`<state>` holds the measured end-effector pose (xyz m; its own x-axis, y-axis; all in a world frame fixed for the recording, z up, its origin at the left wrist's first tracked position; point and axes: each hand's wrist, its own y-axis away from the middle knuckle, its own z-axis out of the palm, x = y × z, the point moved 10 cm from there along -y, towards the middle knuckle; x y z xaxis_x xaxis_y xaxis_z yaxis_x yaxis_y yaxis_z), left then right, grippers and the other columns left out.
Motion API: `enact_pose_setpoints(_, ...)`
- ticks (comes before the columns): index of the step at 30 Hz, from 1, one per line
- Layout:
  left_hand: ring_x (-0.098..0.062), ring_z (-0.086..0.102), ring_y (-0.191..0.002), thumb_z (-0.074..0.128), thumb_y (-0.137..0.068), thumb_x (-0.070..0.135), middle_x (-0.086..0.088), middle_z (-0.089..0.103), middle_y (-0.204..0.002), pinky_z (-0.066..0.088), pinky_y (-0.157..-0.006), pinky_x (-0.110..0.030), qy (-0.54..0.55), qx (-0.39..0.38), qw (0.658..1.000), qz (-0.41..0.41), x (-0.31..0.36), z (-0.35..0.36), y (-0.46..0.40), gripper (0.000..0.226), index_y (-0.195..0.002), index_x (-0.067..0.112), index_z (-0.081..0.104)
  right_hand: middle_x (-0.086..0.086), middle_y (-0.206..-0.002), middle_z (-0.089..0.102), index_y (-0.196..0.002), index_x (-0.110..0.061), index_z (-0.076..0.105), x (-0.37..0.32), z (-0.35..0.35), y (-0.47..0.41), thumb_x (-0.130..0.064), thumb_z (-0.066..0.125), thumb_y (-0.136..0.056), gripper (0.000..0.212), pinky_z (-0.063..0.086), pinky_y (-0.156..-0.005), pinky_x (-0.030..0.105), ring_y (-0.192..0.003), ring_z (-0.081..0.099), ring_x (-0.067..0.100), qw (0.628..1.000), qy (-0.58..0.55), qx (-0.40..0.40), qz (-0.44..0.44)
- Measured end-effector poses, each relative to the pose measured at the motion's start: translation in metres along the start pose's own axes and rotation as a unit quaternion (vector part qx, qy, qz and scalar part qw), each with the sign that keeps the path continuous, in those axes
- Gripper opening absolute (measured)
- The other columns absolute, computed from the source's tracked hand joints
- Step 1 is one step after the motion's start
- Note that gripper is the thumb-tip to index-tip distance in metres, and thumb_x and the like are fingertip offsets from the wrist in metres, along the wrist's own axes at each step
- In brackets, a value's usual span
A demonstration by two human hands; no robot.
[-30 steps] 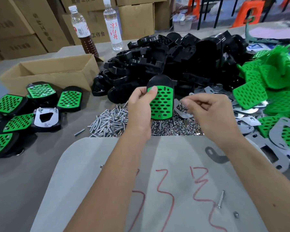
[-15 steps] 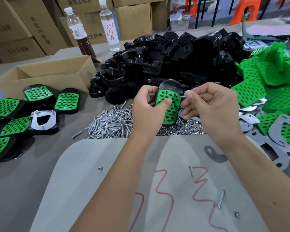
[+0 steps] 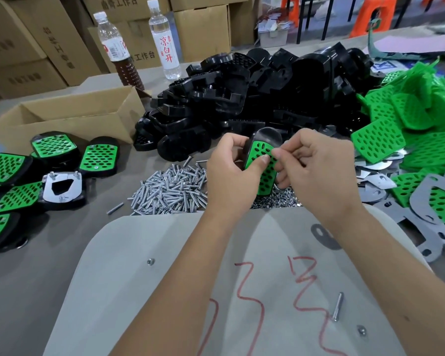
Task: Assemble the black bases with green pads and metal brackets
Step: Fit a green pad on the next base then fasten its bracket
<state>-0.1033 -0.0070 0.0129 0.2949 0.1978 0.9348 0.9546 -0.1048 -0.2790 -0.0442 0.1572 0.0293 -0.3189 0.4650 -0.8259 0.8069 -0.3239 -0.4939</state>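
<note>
Above the screw pile (image 3: 170, 187), left hand (image 3: 231, 173) gripping black base (image 3: 266, 136) with green pad (image 3: 261, 173), right hand (image 3: 316, 170) pinching at the pad, perhaps holding a screw

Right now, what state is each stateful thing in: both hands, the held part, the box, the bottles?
Left hand: grips the held base, thumb on its green pad.
Right hand: fingertips pinch at the pad's upper edge.
Held base: lifted off the table, green pad seated on it.
Cardboard box: open.
Clear bottle: upright, capped.
Brown-liquid bottle: upright, capped.
</note>
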Motion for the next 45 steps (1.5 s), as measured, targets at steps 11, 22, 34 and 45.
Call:
enact_pose_setpoints(11,-0.006,0.072,-0.081,0.076,-0.092,0.005,-0.006,0.077,-0.101,0.055,-0.067,-0.018,0.147,0.016,0.982,-0.12,-0.025,-0.001,-0.001,0.023,-0.113,0.006,0.067,0.021,-0.088,0.077,-0.102,0.003,0.073,0.013,0.013,0.002,-0.023,0.051,-0.11,0.035,0.058,-0.057,0.028,-0.07,0.073,0.025,0.945,-0.289,-0.045,0.144)
enact_pose_setpoints(22,-0.004,0.072,-0.081,0.078,-0.091,0.005,0.001,0.077,-0.096,0.057,-0.071,-0.022,0.125,-0.008,0.988,-0.092,-0.021,0.003,-0.001,0.021,-0.108,0.012,0.067,0.014,-0.074,0.075,-0.09,0.001,0.074,0.015,0.004,-0.001,0.001,0.07,-0.097,0.008,0.059,-0.059,0.024,-0.06,0.071,0.019,0.969,-0.224,-0.001,0.108)
enact_pose_setpoints(34,-0.011,0.074,-0.087,0.075,-0.092,0.003,-0.006,0.076,-0.1,0.06,-0.071,-0.027,0.173,-0.034,0.982,-0.062,-0.014,0.006,0.002,0.022,-0.111,0.009,0.067,0.008,-0.058,0.054,-0.078,-0.02,0.054,0.025,-0.015,0.003,-0.045,0.086,-0.076,0.04,0.039,-0.051,0.036,-0.049,0.04,0.021,0.983,-0.091,0.092,0.132)
enact_pose_setpoints(45,-0.006,0.072,-0.082,0.074,-0.093,0.002,-0.002,0.076,-0.096,0.058,-0.069,-0.022,0.208,0.065,0.975,-0.051,-0.008,-0.02,-0.008,0.022,-0.114,0.003,0.067,-0.007,-0.042,0.039,-0.06,-0.007,0.062,0.01,-0.011,-0.002,-0.058,0.064,-0.096,0.063,0.034,-0.05,0.03,-0.041,0.034,0.011,0.982,0.156,-0.052,0.092)
